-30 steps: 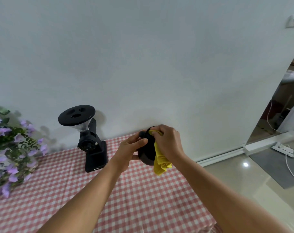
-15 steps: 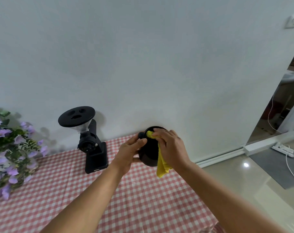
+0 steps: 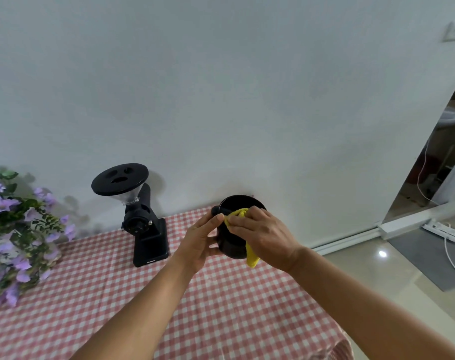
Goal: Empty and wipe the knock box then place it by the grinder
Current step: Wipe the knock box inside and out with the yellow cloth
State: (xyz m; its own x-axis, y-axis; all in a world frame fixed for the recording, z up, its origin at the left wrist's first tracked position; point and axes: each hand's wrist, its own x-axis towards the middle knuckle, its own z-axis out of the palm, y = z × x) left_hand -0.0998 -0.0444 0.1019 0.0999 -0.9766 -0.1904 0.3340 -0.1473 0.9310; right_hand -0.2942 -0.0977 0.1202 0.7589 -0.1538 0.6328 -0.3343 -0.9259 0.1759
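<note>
The black round knock box is held in the air above the far right part of the table, its open top tilted toward me. My left hand grips its left side. My right hand presses a yellow cloth against the box's rim and front wall, with the cloth's tail hanging below the hand. The black coffee grinder with its wide hopper lid stands by the wall, a short way to the left of the box.
A red-and-white checked tablecloth covers the table, whose right edge drops off to a glossy floor. Purple flowers fill the left side. A white wall runs close behind the table. A power strip and cables lie on the floor at the far right.
The box has turned so its open top shows more. My right hand with the cloth has slid from the top of the rim down over the box's front.
</note>
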